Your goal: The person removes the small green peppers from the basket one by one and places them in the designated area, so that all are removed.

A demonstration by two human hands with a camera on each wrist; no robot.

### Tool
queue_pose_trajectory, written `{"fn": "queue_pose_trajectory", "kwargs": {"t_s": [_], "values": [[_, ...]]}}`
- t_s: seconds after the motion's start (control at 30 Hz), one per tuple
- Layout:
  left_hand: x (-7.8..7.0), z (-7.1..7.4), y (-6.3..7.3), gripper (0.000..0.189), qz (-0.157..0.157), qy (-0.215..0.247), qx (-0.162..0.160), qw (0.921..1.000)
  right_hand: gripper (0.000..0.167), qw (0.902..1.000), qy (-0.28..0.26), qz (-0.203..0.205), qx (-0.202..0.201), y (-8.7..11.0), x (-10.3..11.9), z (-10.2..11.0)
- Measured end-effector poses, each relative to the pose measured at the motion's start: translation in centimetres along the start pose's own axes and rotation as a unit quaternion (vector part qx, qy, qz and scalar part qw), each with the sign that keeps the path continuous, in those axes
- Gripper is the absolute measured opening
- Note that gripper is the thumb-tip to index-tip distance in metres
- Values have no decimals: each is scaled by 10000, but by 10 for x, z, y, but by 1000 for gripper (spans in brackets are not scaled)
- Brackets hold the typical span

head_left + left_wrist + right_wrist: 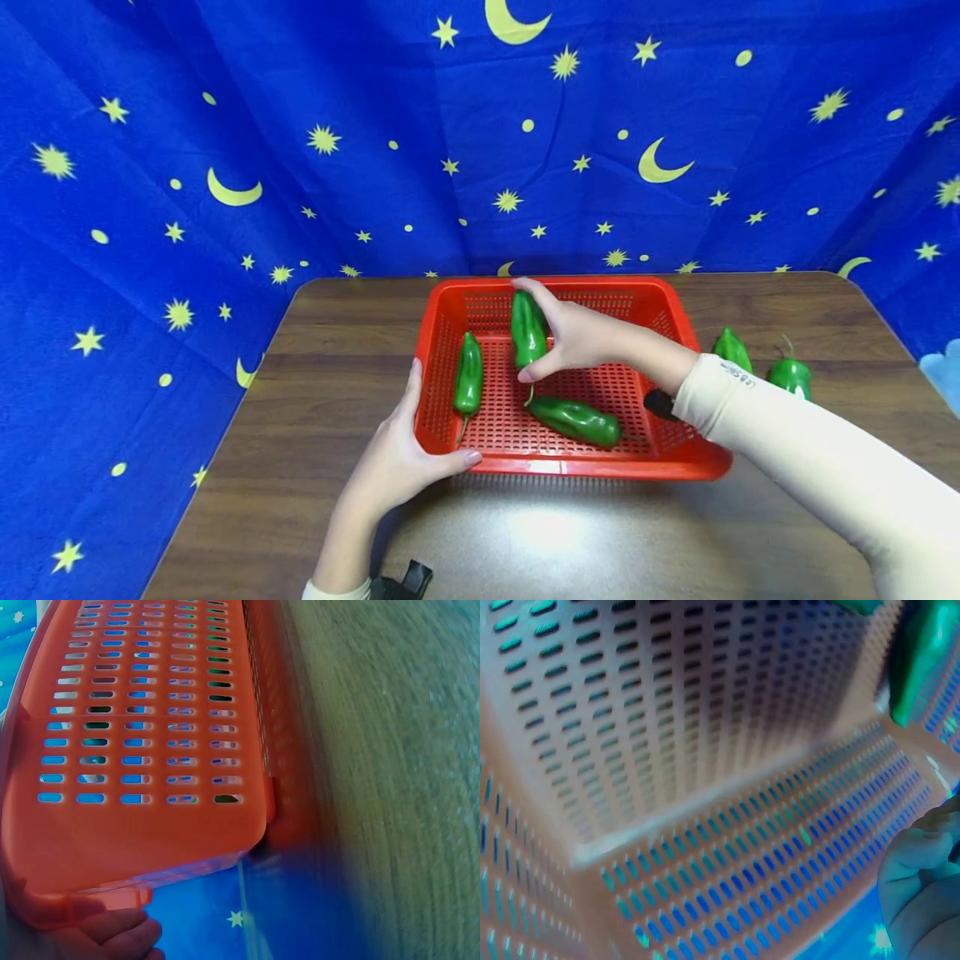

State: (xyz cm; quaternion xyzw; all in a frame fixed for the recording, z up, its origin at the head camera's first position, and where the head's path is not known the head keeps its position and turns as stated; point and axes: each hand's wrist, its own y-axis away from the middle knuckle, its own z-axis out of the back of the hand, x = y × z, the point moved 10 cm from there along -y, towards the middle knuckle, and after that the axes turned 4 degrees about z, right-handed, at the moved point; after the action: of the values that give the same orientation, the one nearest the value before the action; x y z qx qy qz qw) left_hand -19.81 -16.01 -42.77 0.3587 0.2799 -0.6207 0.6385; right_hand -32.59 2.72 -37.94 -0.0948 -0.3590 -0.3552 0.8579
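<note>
My right hand [566, 335] is pinching a long, glossy, dark-green pepper [527, 333] between widely spread thumb and fingers, left of centre within the red basket [600, 468]; my left hand [392, 462] is gripping its near left corner.

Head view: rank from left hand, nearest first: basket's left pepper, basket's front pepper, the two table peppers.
1. Left pepper: inside the red basket, left side.
2. Front pepper: inside, near the front.
3. Inner table pepper: right of the basket.
4. Outer table pepper: rightmost.
</note>
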Motion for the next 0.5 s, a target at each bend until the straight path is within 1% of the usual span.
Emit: {"fn": "queue_pose_trajectory", "kwargs": {"t_s": [0.13,0.2,0.3,0.37,0.5], "values": [[1,-1,0,135,47,-16,-10,10000,124,9986,-353,317,-232,14,8,20],[2,-1,0,135,88,-45,-17,9999,122,9958,-728,493,-263,20,10,28],[4,-1,-1,135,170,-121,-23,9998,121,9888,-1268,728,-286,30,12,39],[5,-1,-1,135,200,-188,-36,9996,121,9826,-1622,848,-326,37,13,46],[5,0,-1,134,204,-210,-47,9996,121,9796,-1713,933,-489,52,9,59]]}}
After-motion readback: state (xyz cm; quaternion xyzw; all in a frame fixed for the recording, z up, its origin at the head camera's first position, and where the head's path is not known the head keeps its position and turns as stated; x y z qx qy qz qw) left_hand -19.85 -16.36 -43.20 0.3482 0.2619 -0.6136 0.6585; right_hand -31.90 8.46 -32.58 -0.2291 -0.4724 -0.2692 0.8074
